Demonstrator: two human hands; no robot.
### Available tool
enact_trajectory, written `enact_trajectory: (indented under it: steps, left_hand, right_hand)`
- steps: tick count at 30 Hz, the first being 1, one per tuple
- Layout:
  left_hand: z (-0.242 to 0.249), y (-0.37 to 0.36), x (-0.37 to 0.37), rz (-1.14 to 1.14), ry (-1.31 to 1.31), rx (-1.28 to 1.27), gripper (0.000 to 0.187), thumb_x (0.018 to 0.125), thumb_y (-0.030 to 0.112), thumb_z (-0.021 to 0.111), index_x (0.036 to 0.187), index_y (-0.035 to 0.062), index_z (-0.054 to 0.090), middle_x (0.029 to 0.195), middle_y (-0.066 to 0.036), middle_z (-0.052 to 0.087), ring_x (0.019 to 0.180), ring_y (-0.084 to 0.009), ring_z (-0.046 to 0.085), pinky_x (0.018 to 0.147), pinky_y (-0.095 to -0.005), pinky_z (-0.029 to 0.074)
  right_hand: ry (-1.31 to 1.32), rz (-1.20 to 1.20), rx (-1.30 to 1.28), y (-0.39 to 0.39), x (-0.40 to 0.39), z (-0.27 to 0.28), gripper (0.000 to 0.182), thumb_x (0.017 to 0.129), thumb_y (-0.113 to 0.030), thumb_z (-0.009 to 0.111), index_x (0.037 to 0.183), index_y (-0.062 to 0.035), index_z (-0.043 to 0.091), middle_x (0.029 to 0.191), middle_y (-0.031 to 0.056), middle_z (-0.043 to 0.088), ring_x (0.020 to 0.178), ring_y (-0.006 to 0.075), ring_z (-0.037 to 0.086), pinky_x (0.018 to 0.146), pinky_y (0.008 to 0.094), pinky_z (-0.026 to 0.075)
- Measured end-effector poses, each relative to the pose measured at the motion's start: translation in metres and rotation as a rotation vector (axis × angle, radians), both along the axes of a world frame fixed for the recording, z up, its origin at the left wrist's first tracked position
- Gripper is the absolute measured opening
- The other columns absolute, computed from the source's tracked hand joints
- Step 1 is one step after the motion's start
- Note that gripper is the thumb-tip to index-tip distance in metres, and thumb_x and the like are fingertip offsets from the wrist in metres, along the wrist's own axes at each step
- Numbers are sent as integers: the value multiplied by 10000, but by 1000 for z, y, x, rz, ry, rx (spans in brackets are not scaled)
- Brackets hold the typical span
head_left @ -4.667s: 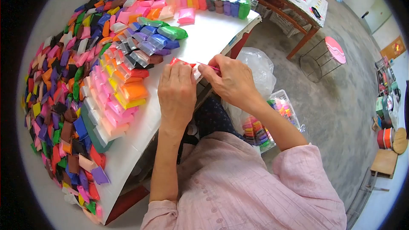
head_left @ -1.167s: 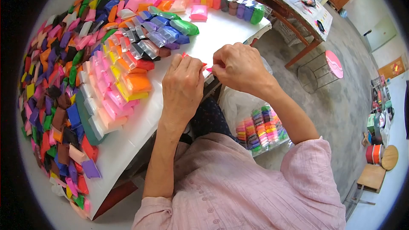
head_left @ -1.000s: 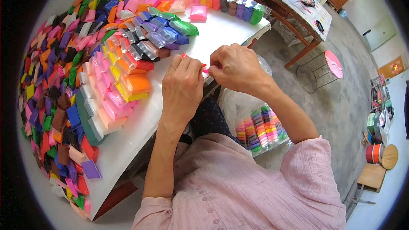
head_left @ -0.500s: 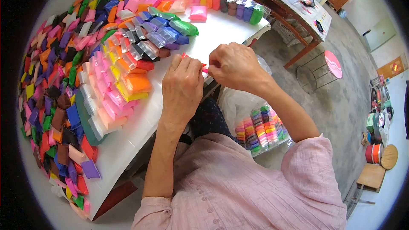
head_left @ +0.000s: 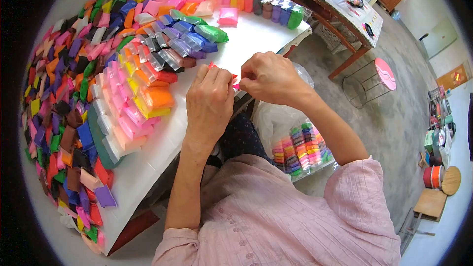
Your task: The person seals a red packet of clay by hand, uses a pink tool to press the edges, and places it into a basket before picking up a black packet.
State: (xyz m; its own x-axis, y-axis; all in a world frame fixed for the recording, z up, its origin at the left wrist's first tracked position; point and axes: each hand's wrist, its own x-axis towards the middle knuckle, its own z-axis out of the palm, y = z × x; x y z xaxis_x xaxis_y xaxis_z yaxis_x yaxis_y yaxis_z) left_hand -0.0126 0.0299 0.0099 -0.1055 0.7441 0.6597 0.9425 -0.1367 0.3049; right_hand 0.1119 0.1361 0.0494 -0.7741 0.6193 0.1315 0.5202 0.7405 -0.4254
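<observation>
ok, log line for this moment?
left hand: closed on red item, mostly hidden | right hand: pinching small pink piece | white table: colored packets in rows and heap

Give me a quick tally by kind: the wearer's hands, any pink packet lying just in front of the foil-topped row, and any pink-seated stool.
Hands: 2 (left hand, right hand)
Pink packet: 1
Pink-seated stool: 1
Total: 4
The piled packets overlap too much to count.
</observation>
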Motion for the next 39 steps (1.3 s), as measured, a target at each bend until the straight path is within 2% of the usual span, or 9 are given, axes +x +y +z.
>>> enact_trajectory:
  steps: [8,17,20,23,32,35,38,39]
  left_hand:
    - [-2,1,0,-7,-5,23,64,816,17,638,847,11,582,822,-136,578,855,-316,552,740,-420,473]
    - [-2,2,0,-9,-19,70,93,805,5,658,842,19,574,827,-120,614,798,-310,556,686,-422,456]
    - [-2,1,1,-9,-29,63,96,803,3,658,842,19,572,826,-120,612,799,-311,556,687,-422,456]
    - [-2,0,0,-4,-10,10,92,797,11,647,869,17,591,841,-124,583,872,-308,560,753,-412,484]
    - [-1,0,0,2,-11,8,77,810,16,648,857,15,586,833,-126,581,858,-308,558,745,-412,480]
    - [-2,2,-1,-10,-22,64,93,801,3,670,838,14,586,833,-127,624,799,-315,561,687,-425,459]
    - [-1,2,0,-9,-26,65,89,801,5,669,837,14,587,831,-130,624,798,-316,563,686,-426,462]
    - [-1,2,0,-7,-27,64,88,802,5,668,838,13,588,832,-130,625,798,-317,563,686,-426,463]
  right_hand:
    - [16,-60,-77,2,9,-1,216,765,-227,628,767,-31,719,680,134,671,638,281,637,635,393,503]
    - [14,-40,-77,5,3,-2,210,755,-212,624,775,-30,728,680,151,664,648,297,640,626,398,498]
    - [-13,-43,-80,5,1,0,208,756,-208,622,774,-31,730,681,155,666,654,297,644,627,399,501]
    - [18,-24,-78,7,0,-2,208,756,-211,628,785,-34,733,685,154,669,661,300,648,633,396,505]
    - [77,-4,-6,-1,16,-5,191,790,-208,633,807,-40,721,685,131,670,637,300,635,620,390,499]
    - [157,-3,-23,-8,18,-5,181,781,-188,606,746,-34,693,686,184,663,686,376,663,658,469,528]
    - [228,11,67,-10,18,-10,128,793,-169,649,864,-70,689,675,122,656,656,307,647,625,405,493]
    - [207,19,95,-11,18,-10,125,798,-167,649,879,-76,679,677,121,657,665,306,651,628,409,494]
